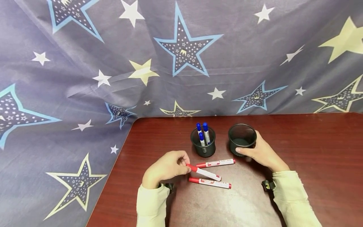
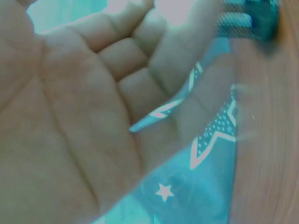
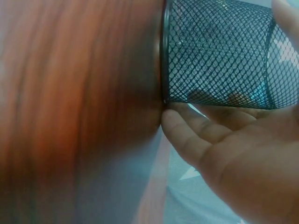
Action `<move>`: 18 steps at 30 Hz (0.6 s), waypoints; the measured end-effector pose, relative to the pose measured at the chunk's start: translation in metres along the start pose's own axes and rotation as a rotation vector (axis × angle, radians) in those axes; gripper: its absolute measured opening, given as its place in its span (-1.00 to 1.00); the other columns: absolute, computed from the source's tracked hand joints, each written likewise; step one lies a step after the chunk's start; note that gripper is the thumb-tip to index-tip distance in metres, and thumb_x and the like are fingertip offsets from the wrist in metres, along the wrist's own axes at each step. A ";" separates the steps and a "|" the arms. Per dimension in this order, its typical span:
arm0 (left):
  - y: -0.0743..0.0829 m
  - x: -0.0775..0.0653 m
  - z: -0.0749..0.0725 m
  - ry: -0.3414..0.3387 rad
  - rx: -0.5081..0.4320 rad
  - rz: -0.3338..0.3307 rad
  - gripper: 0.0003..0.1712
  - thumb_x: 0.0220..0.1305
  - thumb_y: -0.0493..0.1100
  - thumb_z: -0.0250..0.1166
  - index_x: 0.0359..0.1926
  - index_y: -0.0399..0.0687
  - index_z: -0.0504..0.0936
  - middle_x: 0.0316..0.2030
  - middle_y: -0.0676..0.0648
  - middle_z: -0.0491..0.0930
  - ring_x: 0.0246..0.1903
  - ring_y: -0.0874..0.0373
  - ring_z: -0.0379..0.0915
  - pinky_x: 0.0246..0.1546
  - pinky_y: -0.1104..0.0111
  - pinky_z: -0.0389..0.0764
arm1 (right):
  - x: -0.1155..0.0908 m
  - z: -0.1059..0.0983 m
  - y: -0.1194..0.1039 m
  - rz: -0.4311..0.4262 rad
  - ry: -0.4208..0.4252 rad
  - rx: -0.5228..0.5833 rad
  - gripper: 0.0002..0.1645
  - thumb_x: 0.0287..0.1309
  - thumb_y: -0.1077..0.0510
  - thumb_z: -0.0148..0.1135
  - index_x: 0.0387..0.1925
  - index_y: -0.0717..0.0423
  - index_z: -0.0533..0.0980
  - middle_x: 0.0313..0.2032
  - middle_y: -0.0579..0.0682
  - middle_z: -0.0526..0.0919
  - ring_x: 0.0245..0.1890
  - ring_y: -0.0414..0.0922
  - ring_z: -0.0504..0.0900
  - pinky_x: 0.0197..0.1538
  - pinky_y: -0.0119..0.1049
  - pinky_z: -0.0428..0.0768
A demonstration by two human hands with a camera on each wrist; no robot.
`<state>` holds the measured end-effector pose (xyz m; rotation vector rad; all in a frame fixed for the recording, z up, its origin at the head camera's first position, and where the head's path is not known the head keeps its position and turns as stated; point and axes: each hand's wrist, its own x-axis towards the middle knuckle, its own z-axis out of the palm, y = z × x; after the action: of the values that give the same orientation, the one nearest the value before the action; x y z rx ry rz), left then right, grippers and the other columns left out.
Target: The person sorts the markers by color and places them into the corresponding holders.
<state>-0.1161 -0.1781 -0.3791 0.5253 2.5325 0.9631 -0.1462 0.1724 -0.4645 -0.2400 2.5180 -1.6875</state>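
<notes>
Red marker (image 1: 209, 174) sits between far red marker (image 1: 218, 163) and near red marker (image 1: 212, 183), cap end pinched by left hand (image 1: 168, 165); right hand (image 1: 265, 154) curls its fingers round right mesh cup (image 1: 241, 134); left mesh cup (image 1: 208, 153) holds three blue markers (image 1: 206, 134); brown table (image 1: 317, 151) underneath

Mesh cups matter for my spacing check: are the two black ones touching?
Apart: the head view shows bare table between the blue-marker cup and the empty cup gripped by the right hand.
</notes>
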 end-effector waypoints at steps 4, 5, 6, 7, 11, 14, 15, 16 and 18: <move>0.006 -0.002 -0.001 0.044 -0.088 0.078 -0.85 0.13 -0.30 0.40 -0.37 -0.02 0.58 -0.52 0.08 0.55 -0.46 0.21 0.48 -0.38 0.38 0.52 | 0.001 0.000 0.000 -0.001 -0.006 0.014 0.00 0.10 0.07 0.53 0.36 0.34 0.13 0.03 0.40 0.47 -0.68 0.09 0.61 -0.43 -0.12 0.63; 0.007 -0.001 -0.001 0.053 -0.108 0.092 -0.85 0.13 -0.31 0.39 -0.37 -0.02 0.57 -0.52 0.08 0.55 -0.46 0.21 0.48 -0.38 0.39 0.52 | 0.001 0.000 0.000 0.000 -0.006 0.014 0.00 0.10 0.06 0.53 0.36 0.34 0.12 0.03 0.39 0.47 -0.68 0.09 0.62 -0.43 -0.12 0.63; 0.007 -0.001 -0.001 0.063 -0.123 0.106 -0.85 0.13 -0.32 0.39 -0.36 -0.02 0.57 -0.51 0.08 0.55 -0.46 0.21 0.49 -0.38 0.39 0.52 | 0.001 0.000 0.000 0.000 -0.007 0.013 0.01 0.10 0.06 0.53 0.36 0.34 0.12 0.04 0.39 0.46 -0.68 0.09 0.61 -0.43 -0.12 0.64; 0.008 0.000 0.000 0.075 -0.142 0.116 -0.84 0.12 -0.32 0.39 -0.36 -0.02 0.57 -0.51 0.08 0.55 -0.45 0.21 0.49 -0.37 0.39 0.51 | 0.001 0.000 0.000 0.001 -0.005 0.007 0.01 0.10 0.06 0.53 0.36 0.34 0.12 0.05 0.39 0.46 -0.68 0.08 0.62 -0.41 -0.13 0.63; 0.013 0.004 0.003 0.151 -0.187 0.174 -0.82 0.11 -0.32 0.40 -0.32 -0.01 0.57 -0.49 0.09 0.54 -0.44 0.20 0.49 -0.35 0.37 0.50 | 0.001 -0.002 -0.002 0.008 -0.003 -0.008 0.04 0.11 0.03 0.53 0.38 0.33 0.10 0.06 0.40 0.47 -0.66 0.06 0.62 -0.36 -0.17 0.62; 0.018 0.007 0.007 0.213 -0.232 0.241 -0.79 0.13 -0.32 0.43 -0.28 0.00 0.59 -0.47 0.09 0.56 -0.43 0.18 0.50 -0.31 0.34 0.52 | 0.000 -0.003 -0.003 0.016 -0.004 -0.002 0.05 0.11 0.03 0.53 0.39 0.33 0.09 0.06 0.40 0.48 -0.66 0.05 0.62 -0.37 -0.17 0.62; 0.020 0.008 0.008 0.231 -0.250 0.269 -0.79 0.15 -0.32 0.44 -0.27 0.01 0.59 -0.45 0.08 0.57 -0.42 0.16 0.52 -0.28 0.32 0.54 | 0.000 -0.003 -0.003 0.019 -0.005 0.007 0.05 0.11 0.04 0.53 0.40 0.33 0.09 0.05 0.40 0.48 -0.67 0.06 0.62 -0.39 -0.16 0.62; 0.022 0.010 0.010 0.246 -0.272 0.296 -0.79 0.16 -0.32 0.44 -0.25 0.01 0.60 -0.43 0.08 0.58 -0.41 0.15 0.53 -0.27 0.30 0.55 | 0.000 -0.002 -0.003 0.019 -0.007 0.013 0.05 0.12 0.04 0.52 0.40 0.33 0.08 0.06 0.40 0.48 -0.67 0.06 0.62 -0.40 -0.15 0.63; 0.026 0.013 0.015 0.272 -0.315 0.354 -0.79 0.19 -0.32 0.45 -0.23 0.00 0.61 -0.39 0.07 0.59 -0.39 0.12 0.55 -0.24 0.27 0.57 | 0.000 -0.002 -0.004 0.016 -0.009 0.028 0.05 0.12 0.06 0.52 0.40 0.33 0.08 0.07 0.40 0.46 -0.67 0.06 0.61 -0.42 -0.13 0.63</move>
<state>-0.1146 -0.1454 -0.3743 0.8068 2.4868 1.6282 -0.1462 0.1725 -0.4605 -0.2238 2.4814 -1.7102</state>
